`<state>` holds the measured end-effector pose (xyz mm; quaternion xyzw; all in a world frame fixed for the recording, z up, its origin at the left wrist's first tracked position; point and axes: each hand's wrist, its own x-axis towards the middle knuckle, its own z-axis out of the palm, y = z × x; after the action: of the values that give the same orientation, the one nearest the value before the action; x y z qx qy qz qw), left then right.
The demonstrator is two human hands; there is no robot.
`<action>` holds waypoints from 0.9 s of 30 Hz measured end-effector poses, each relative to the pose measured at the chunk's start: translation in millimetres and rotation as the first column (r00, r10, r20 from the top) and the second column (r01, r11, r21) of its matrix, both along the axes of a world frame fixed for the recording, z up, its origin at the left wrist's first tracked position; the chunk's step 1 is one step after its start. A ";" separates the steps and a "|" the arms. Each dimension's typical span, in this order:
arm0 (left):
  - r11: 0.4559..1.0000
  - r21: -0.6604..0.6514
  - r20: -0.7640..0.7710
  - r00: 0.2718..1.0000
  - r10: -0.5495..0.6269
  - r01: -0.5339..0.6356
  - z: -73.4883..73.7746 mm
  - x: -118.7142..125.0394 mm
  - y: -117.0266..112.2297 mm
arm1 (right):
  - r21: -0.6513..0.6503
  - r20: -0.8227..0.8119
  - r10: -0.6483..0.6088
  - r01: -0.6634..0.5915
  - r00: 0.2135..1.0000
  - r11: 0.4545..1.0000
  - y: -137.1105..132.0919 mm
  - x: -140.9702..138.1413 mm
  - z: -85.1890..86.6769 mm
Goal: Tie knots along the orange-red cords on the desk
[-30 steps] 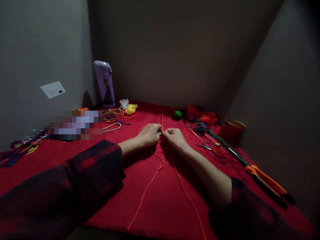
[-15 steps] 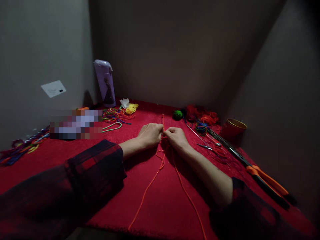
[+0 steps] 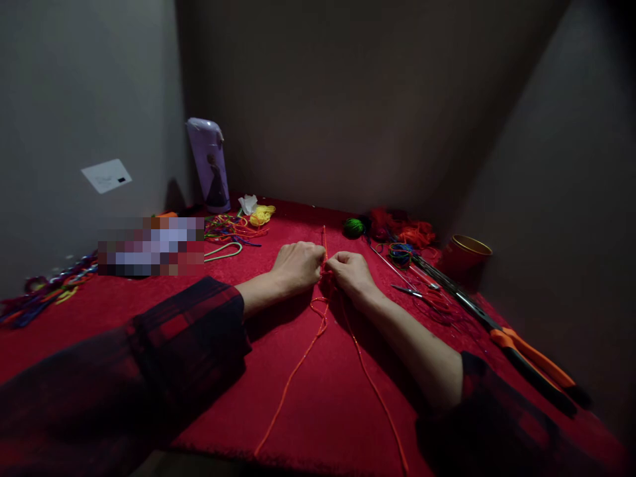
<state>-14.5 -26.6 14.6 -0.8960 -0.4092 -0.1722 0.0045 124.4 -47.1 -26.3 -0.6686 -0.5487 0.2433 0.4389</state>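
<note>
My left hand (image 3: 301, 265) is closed, with its thumb and finger pinching an orange-red cord (image 3: 324, 240) near the middle of the table. Close beside it, my right hand (image 3: 352, 271) also pinches the cord, fingertips almost touching those of the left. A short length of cord stands out beyond the fingers, away from me. Below the hands the cord splits into two long tails, one with a small loop on the left, running to the front edge. The exact spot gripped is partly hidden by my fingers.
Right: a green thread ball (image 3: 354, 228), tangled red thread (image 3: 417, 233), small scissors (image 3: 408, 291), large orange-handled scissors (image 3: 531, 364) and a red cup (image 3: 466, 255). Left: a purple bottle (image 3: 209, 165), yellow yarn (image 3: 262, 215), mixed threads (image 3: 231, 228) and a blurred-out item (image 3: 152, 246). Red cloth (image 3: 209, 397) covers the table.
Both hands stay almost in place, still pinching the cord. The right-hand tail has shifted slightly below my right hand.
</note>
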 end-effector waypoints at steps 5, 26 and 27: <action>0.999 -0.039 0.011 1.000 0.016 -0.016 1.7 2.1 -3.2 | 0.016 -0.014 -0.005 0.005 1.000 1.000 -1.0 1.5 -2.0; 0.967 -0.206 0.021 0.988 -0.151 0.152 1.5 8.8 -38.0 | -0.023 -0.352 0.102 -0.117 0.931 0.993 -10.1 -0.9 8.5; 0.960 -0.217 0.032 0.984 -0.175 0.178 1.0 9.5 -40.7 | -0.021 -0.345 0.099 -0.114 0.933 0.993 -9.3 -0.6 8.1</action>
<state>-5.0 -67.3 15.6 -0.9228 -0.3442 -0.1316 -0.1124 123.8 -56.4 -18.2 -0.5940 -0.4940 0.3909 0.5003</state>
